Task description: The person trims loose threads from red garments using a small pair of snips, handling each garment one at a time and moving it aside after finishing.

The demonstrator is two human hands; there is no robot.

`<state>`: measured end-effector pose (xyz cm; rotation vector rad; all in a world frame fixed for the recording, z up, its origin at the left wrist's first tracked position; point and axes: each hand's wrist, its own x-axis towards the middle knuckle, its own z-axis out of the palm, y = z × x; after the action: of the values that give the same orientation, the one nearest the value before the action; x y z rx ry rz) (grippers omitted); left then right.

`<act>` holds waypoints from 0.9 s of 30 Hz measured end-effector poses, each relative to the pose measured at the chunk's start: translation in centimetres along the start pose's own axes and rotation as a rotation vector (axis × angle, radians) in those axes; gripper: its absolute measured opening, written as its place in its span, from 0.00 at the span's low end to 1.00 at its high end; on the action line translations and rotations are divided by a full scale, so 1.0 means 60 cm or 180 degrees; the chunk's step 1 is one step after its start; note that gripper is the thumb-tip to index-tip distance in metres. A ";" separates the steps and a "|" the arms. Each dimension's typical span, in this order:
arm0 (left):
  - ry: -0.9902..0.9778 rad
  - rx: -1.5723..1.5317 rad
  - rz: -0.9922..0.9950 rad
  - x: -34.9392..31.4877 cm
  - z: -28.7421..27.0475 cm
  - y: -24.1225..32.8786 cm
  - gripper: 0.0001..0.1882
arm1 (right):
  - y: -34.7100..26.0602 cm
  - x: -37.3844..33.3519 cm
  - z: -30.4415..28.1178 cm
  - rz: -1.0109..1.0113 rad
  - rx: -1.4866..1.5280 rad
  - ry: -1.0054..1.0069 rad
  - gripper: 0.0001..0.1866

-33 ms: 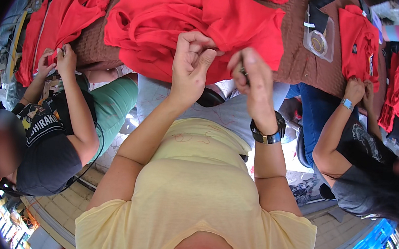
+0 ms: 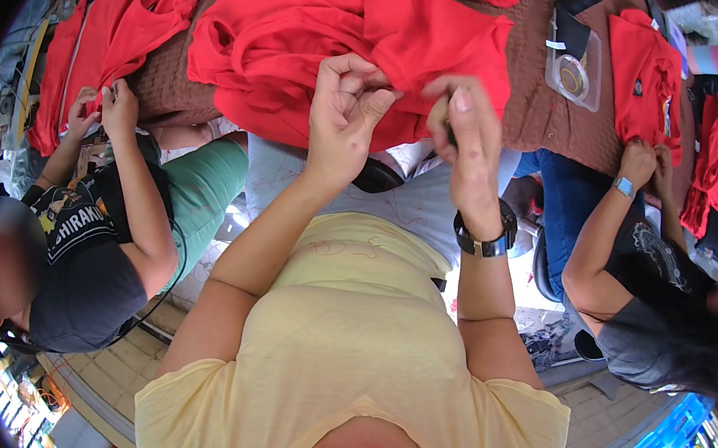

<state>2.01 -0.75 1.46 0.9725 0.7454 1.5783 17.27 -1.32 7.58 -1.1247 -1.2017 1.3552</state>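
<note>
A large heap of red fabric lies on the table in front of me. At its near edge my left hand is closed, thumb and fingertips pinching a bit of the cloth. Just to the right, my right hand is curled round a small tool with dark and brass-coloured parts. Its fingers are smeared by motion, and most of the tool is hidden in the palm, so its kind is unclear. The two hands are a short gap apart. Loose red threads cling to my yellow shirt.
A brown textured cloth covers the table. To the right stands a clear plastic tray with a roll of tape inside. One person on each side handles red garments: left garment, right garment. My lap is below the table edge.
My right hand has shifted slightly right, away from the left hand, and the tool in it shows a little more. My left hand stays nearly still on the cloth.
</note>
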 end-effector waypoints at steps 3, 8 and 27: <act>0.0244 -0.0400 -0.0362 0.006 0.002 -0.003 0.10 | 0.021 0.027 0.000 -0.0648 -0.0677 0.0267 0.08; 0.0453 -0.1080 -0.1012 0.015 0.001 -0.003 0.07 | 0.052 0.047 0.008 -0.1260 -0.1084 0.0083 0.06; -0.0016 0.0596 -0.0651 0.009 0.000 0.016 0.06 | 0.056 0.034 0.001 -0.0896 -0.0724 0.0281 0.07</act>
<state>1.50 -0.46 2.40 1.0005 0.9712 1.3457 16.72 0.55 4.15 -1.1107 -1.4156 0.9655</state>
